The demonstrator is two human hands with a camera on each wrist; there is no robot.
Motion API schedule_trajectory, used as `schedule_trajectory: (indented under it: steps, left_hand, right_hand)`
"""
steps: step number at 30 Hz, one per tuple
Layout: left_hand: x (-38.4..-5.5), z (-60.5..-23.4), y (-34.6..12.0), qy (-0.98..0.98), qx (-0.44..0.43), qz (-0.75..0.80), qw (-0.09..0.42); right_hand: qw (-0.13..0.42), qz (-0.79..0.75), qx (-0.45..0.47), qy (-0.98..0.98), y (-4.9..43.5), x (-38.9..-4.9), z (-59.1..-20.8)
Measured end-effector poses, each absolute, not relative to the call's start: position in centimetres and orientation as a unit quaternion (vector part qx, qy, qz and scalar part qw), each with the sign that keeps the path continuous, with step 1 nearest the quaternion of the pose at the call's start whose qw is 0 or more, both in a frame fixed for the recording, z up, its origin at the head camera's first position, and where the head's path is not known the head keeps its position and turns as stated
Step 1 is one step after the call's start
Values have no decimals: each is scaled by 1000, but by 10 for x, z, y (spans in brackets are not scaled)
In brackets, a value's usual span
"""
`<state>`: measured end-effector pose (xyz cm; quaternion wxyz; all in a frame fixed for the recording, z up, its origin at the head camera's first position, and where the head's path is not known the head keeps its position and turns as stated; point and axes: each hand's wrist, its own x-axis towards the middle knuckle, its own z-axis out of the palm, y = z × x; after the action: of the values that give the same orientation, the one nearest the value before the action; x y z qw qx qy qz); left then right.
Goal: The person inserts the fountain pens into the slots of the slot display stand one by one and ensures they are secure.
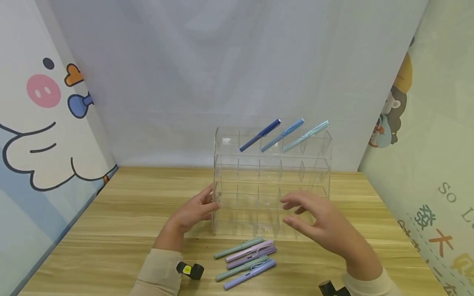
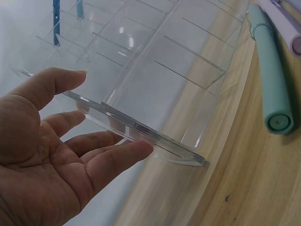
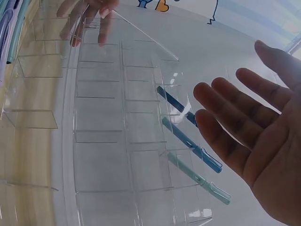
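Head: clear stand (image 1: pixel 259 160), three pens (image 1: pixel 282 135) in top row, five pens (image 1: pixel 252 258) on table (image 1: pixel 129 213) at its 7 o'clock. Left wrist: left hand (image 2: pixel 56 165), 8 o'clock, fingers loose around stand's edge. Right wrist: right hand (image 3: pixel 270 150), 3 o'clock, fingers relaxed.

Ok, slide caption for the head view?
Left hand at clear rack, three pens up top; right hand nearby, five pens on table.

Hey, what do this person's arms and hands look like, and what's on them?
The left hand and right hand are bare, no gloves or rings showing. The long sleeves are plain cream. On the left is a small black device with a yellow patch; on the right, another black device.
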<state>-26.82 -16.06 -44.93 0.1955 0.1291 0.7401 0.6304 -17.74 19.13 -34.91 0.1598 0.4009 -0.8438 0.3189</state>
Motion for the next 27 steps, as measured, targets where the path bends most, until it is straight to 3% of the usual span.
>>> schedule_trajectory:
  steps: [6, 22, 27]
  left_hand:
    - [-269, -451, -161, 739, 133, 631, 195]
    - [-269, -450, -161, 736, 139, 634, 195]
    - [-269, -450, -162, 737, 136, 633, 195]
  right_hand:
    - [134, 291, 422, -848, 181, -179, -358]
    - [-87, 198, 357, -909, 152, -174, -381]
    - [-102, 165, 358, -914, 144, -177, -391]
